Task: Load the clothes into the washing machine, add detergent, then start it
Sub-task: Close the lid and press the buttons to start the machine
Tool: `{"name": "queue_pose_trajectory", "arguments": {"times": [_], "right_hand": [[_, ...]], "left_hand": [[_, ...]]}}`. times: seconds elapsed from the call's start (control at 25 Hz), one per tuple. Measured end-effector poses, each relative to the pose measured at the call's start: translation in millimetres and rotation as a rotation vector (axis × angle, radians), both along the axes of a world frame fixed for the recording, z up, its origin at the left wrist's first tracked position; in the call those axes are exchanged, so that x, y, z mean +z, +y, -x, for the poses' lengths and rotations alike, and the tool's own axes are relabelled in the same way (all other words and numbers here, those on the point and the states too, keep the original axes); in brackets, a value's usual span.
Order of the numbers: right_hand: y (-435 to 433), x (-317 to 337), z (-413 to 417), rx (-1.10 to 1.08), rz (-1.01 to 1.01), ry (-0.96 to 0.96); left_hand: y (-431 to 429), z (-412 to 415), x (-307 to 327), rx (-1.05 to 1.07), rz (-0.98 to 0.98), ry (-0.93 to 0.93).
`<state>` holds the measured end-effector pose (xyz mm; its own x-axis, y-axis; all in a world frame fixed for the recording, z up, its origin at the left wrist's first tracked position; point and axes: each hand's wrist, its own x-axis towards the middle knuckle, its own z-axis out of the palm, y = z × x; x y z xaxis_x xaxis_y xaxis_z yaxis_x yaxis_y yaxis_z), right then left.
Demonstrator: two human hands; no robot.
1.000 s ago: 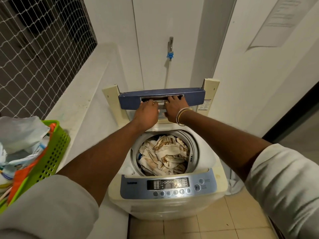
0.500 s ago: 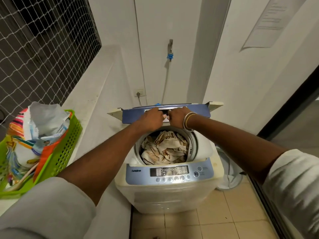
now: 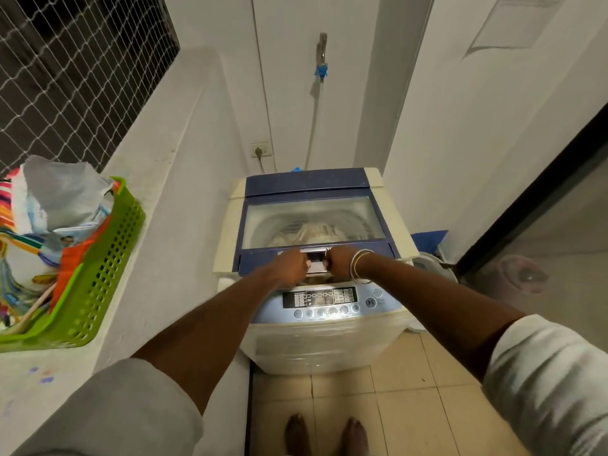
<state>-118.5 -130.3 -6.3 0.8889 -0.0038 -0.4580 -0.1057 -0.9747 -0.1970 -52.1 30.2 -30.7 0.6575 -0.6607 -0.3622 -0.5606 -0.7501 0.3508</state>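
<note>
A top-loading washing machine (image 3: 329, 340) stands ahead of me. Its blue lid (image 3: 306, 184) lies nearly flat over the drum. Through the lid's clear window (image 3: 312, 220) I see pale striped clothes (image 3: 312, 233) inside. My left hand (image 3: 291, 266) and my right hand (image 3: 340, 263) both grip the silver lid handle (image 3: 316, 255) at the lid's front edge, fingers curled round it. The control panel (image 3: 320, 299) with its display and round buttons sits just below my hands.
A green basket (image 3: 98, 274) holding plastic bags and colourful packets sits on the white ledge (image 3: 158, 179) at left. A tap with blue fitting (image 3: 321, 69) and a wall socket (image 3: 261, 149) are behind the machine. A dark-framed glass door (image 3: 543, 209) stands right. My bare feet (image 3: 325, 436) stand on beige tiles.
The lid has come down from upright to nearly flat over the drum, with both my hands on its handle moving toward me. The clothes now show only through the window.
</note>
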Motion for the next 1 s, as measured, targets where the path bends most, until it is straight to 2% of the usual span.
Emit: {"name": "queue_pose_trajectory", "arguments": {"times": [0.2,0.44,0.56,0.68,0.76,1.0], "right_hand": [[3.2,-37.5,9.4,0.021,0.028,0.051],[-6.6,-48.6,11.6,0.016,-0.013,-0.037],[-13.3,-53.0,26.5,-0.010,-0.038,-0.175],[-15.3,-55.9,54.3,-0.049,-0.060,-0.390],[-11.9,-60.0,73.5,-0.083,-0.021,-0.457],[15.3,-79.5,119.6,-0.094,0.016,-0.368]], "left_hand": [[8.5,5.8,-46.8,-0.045,-0.058,0.006],[13.6,16.0,-48.9,-0.064,-0.022,-0.020],[23.9,30.9,-52.8,-0.016,0.072,-0.013],[41.7,54.6,-54.6,0.043,0.193,-0.160],[51.3,72.9,-55.9,0.065,0.215,-0.247],[55.0,115.5,-63.4,0.101,0.127,-0.254]]}}
